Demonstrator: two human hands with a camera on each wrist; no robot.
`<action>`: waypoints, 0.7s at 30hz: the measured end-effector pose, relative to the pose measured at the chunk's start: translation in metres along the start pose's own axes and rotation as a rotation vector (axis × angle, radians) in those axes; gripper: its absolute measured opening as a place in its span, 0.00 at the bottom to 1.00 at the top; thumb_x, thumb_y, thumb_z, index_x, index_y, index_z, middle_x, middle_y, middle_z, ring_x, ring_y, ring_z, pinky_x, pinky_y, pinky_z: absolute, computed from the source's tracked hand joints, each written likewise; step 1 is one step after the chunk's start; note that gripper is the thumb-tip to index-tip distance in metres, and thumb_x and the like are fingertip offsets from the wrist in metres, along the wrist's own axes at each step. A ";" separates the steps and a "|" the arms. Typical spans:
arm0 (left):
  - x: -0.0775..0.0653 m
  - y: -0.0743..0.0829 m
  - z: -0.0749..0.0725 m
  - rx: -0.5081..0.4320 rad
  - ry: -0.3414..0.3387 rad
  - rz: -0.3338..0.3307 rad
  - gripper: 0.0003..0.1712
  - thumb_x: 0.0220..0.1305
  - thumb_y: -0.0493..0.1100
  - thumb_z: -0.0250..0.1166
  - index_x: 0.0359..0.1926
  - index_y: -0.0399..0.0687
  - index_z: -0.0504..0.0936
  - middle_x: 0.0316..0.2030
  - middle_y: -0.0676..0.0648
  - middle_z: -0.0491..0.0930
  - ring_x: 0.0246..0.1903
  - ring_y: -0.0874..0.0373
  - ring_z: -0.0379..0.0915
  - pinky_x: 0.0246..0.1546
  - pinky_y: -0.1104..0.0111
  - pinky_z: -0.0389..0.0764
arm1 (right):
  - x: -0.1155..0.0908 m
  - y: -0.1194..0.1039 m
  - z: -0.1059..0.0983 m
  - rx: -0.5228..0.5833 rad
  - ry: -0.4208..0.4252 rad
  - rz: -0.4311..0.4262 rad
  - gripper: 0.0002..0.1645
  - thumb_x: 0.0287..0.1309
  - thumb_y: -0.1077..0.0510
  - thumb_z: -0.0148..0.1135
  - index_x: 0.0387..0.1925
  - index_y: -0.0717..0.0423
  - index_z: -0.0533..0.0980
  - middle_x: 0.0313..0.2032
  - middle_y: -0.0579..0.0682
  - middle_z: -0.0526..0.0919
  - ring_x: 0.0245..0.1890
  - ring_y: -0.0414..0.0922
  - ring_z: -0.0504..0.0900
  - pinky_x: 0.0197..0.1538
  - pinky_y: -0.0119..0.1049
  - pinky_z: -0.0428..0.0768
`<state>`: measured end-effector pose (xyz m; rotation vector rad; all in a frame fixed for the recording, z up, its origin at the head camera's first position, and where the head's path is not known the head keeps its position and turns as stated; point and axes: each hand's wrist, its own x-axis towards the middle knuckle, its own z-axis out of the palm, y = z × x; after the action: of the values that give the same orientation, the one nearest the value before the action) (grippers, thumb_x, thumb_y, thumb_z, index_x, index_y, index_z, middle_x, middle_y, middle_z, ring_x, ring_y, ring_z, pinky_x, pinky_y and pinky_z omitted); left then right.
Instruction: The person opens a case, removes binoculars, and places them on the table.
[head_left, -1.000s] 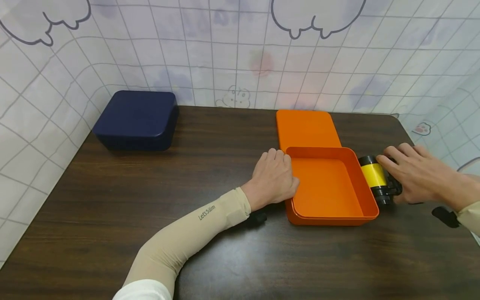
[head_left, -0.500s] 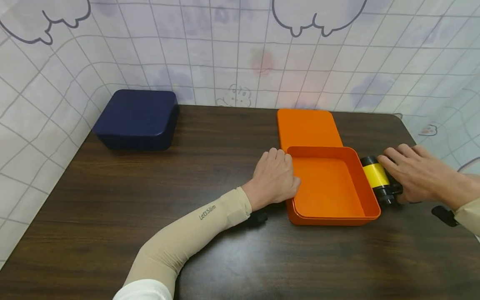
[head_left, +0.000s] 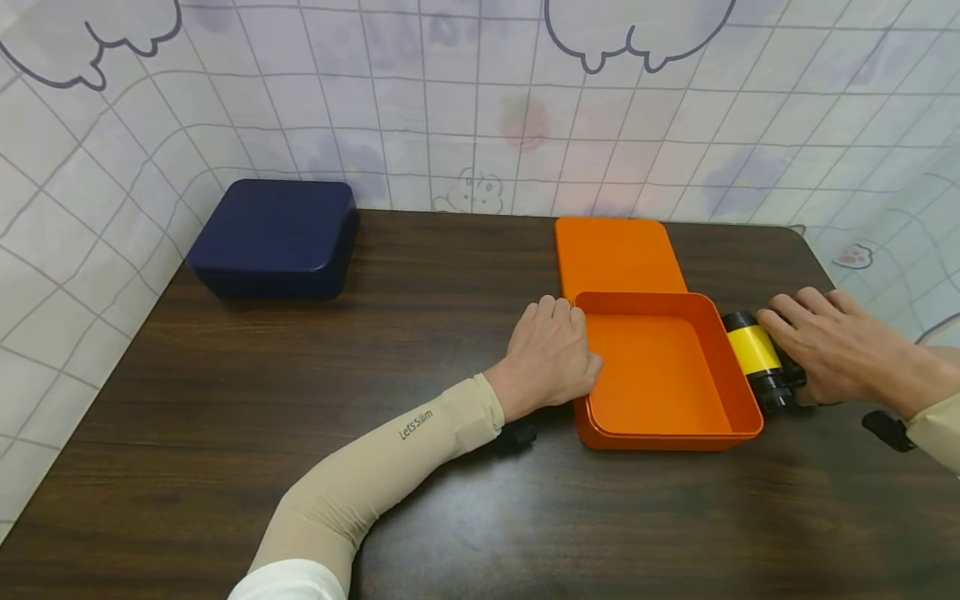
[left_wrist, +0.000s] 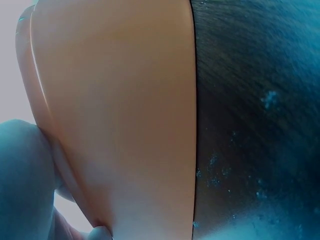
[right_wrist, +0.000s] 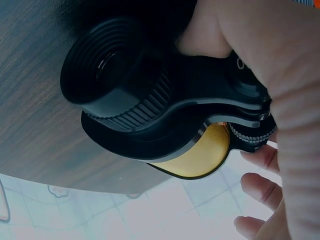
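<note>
An orange box [head_left: 660,367] lies open side up in the head view, with only its bare floor showing inside. Curled over its left rim, my left hand [head_left: 549,358] grips the wall; the left wrist view shows the box's outer side [left_wrist: 120,110] close up, fingers at the rim. Black and yellow binoculars [head_left: 753,350] stand against the box's right wall. My right hand [head_left: 832,350] holds them from the right. In the right wrist view the thumb presses the black body beside an eyepiece [right_wrist: 107,70], and the other fingers reach round behind the focus wheel.
The flat orange lid [head_left: 618,254] lies behind the box. A closed navy box [head_left: 277,233] stands at the back left of the dark wooden table [head_left: 450,517]. A white gridded curtain [head_left: 450,108] hangs along the back and sides.
The binoculars and my right hand have shifted very slightly to the right, and the orange box a touch with them. My left hand keeps its grip on the rim.
</note>
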<state>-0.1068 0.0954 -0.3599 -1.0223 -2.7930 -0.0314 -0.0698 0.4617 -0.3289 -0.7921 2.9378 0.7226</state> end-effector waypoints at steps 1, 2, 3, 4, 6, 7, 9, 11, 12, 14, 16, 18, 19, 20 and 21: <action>0.000 0.000 0.000 0.001 0.001 0.001 0.18 0.71 0.53 0.46 0.27 0.50 0.68 0.25 0.51 0.63 0.28 0.55 0.60 0.28 0.70 0.53 | 0.000 0.000 0.000 0.004 -0.005 0.004 0.67 0.10 0.37 0.92 0.57 0.61 0.69 0.51 0.60 0.75 0.48 0.61 0.72 0.47 0.57 0.74; -0.001 0.000 -0.001 0.000 0.002 0.001 0.18 0.71 0.53 0.46 0.27 0.50 0.68 0.25 0.51 0.63 0.28 0.55 0.60 0.28 0.70 0.53 | -0.001 0.000 0.000 0.007 -0.012 0.006 0.67 0.11 0.38 0.91 0.57 0.61 0.69 0.51 0.60 0.75 0.48 0.61 0.72 0.47 0.57 0.74; -0.001 0.000 -0.001 0.001 0.004 0.003 0.18 0.71 0.53 0.46 0.27 0.50 0.68 0.25 0.51 0.63 0.28 0.55 0.60 0.28 0.70 0.52 | -0.001 0.000 0.000 0.011 -0.018 0.009 0.66 0.12 0.38 0.91 0.57 0.61 0.69 0.51 0.60 0.75 0.48 0.61 0.72 0.47 0.57 0.74; -0.001 -0.001 -0.001 0.003 0.006 0.004 0.18 0.71 0.53 0.46 0.26 0.50 0.68 0.25 0.51 0.62 0.28 0.55 0.60 0.28 0.70 0.52 | -0.001 0.000 -0.001 0.014 -0.021 0.012 0.66 0.13 0.38 0.91 0.57 0.61 0.69 0.51 0.60 0.75 0.49 0.61 0.71 0.47 0.58 0.74; -0.001 -0.001 -0.002 0.005 0.010 0.008 0.18 0.71 0.53 0.46 0.26 0.50 0.68 0.25 0.51 0.62 0.27 0.55 0.60 0.28 0.70 0.52 | -0.001 0.000 -0.001 0.017 -0.025 0.014 0.66 0.14 0.38 0.91 0.57 0.60 0.69 0.52 0.60 0.75 0.49 0.61 0.72 0.48 0.58 0.74; -0.001 -0.001 -0.002 0.005 0.012 0.010 0.18 0.71 0.53 0.47 0.26 0.50 0.68 0.25 0.51 0.62 0.27 0.55 0.60 0.28 0.70 0.52 | -0.001 0.000 -0.001 0.020 -0.029 0.014 0.66 0.14 0.37 0.91 0.58 0.61 0.69 0.52 0.60 0.75 0.49 0.61 0.72 0.48 0.58 0.74; -0.001 -0.002 -0.002 0.007 0.014 0.013 0.18 0.71 0.53 0.47 0.26 0.50 0.68 0.24 0.51 0.62 0.27 0.55 0.60 0.27 0.70 0.52 | -0.001 0.001 -0.002 0.030 -0.024 0.014 0.66 0.14 0.37 0.91 0.58 0.60 0.70 0.53 0.60 0.76 0.50 0.61 0.72 0.48 0.58 0.75; -0.001 -0.002 -0.003 0.004 0.011 0.016 0.18 0.71 0.53 0.48 0.26 0.50 0.67 0.24 0.51 0.62 0.27 0.55 0.60 0.27 0.69 0.52 | -0.001 0.001 -0.003 0.041 -0.019 0.014 0.66 0.15 0.36 0.91 0.60 0.59 0.70 0.54 0.60 0.76 0.51 0.61 0.72 0.48 0.58 0.75; -0.001 -0.002 -0.003 0.000 0.009 0.017 0.19 0.71 0.53 0.48 0.26 0.50 0.67 0.24 0.51 0.62 0.27 0.55 0.60 0.27 0.69 0.52 | -0.002 0.002 -0.004 0.045 -0.026 0.015 0.67 0.15 0.36 0.91 0.60 0.59 0.70 0.54 0.60 0.76 0.51 0.62 0.72 0.48 0.58 0.75; -0.001 -0.003 -0.003 -0.005 0.003 0.018 0.19 0.72 0.53 0.48 0.26 0.50 0.67 0.24 0.51 0.61 0.27 0.55 0.59 0.27 0.69 0.52 | -0.002 0.002 -0.004 0.055 -0.040 0.024 0.67 0.16 0.37 0.90 0.61 0.59 0.71 0.56 0.60 0.76 0.52 0.62 0.72 0.50 0.59 0.75; -0.001 -0.003 -0.003 -0.012 0.000 0.024 0.19 0.72 0.54 0.48 0.26 0.50 0.67 0.25 0.51 0.61 0.27 0.55 0.59 0.28 0.69 0.51 | -0.002 0.001 -0.005 0.074 -0.070 0.048 0.67 0.18 0.38 0.90 0.63 0.60 0.70 0.57 0.61 0.75 0.54 0.64 0.71 0.52 0.62 0.74; -0.001 -0.003 -0.003 -0.016 0.004 0.031 0.19 0.72 0.53 0.48 0.25 0.50 0.67 0.24 0.51 0.61 0.26 0.55 0.59 0.27 0.69 0.51 | -0.003 0.001 -0.006 0.093 -0.106 0.078 0.68 0.19 0.39 0.90 0.65 0.60 0.69 0.59 0.63 0.73 0.57 0.66 0.69 0.53 0.65 0.72; -0.001 -0.003 -0.002 -0.017 0.008 0.034 0.19 0.73 0.53 0.48 0.25 0.50 0.67 0.24 0.50 0.61 0.26 0.55 0.59 0.27 0.69 0.51 | -0.003 0.000 -0.007 0.108 -0.118 0.092 0.68 0.20 0.39 0.90 0.66 0.60 0.68 0.61 0.63 0.73 0.58 0.67 0.68 0.54 0.66 0.72; -0.001 -0.004 -0.002 -0.017 0.014 0.038 0.19 0.73 0.53 0.48 0.25 0.50 0.66 0.24 0.50 0.61 0.26 0.55 0.58 0.27 0.69 0.51 | -0.003 0.000 -0.008 0.125 -0.132 0.107 0.68 0.21 0.40 0.90 0.67 0.59 0.67 0.61 0.64 0.72 0.59 0.68 0.67 0.55 0.67 0.71; -0.001 -0.004 -0.002 -0.015 0.018 0.042 0.19 0.73 0.53 0.48 0.25 0.50 0.66 0.24 0.50 0.61 0.26 0.55 0.58 0.27 0.69 0.51 | -0.003 0.000 -0.009 0.142 -0.144 0.120 0.69 0.22 0.41 0.90 0.68 0.59 0.67 0.63 0.64 0.71 0.61 0.68 0.67 0.55 0.67 0.71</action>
<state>-0.1083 0.0912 -0.3579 -1.0779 -2.7587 -0.0556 -0.0660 0.4595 -0.3203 -0.5331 2.8853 0.5434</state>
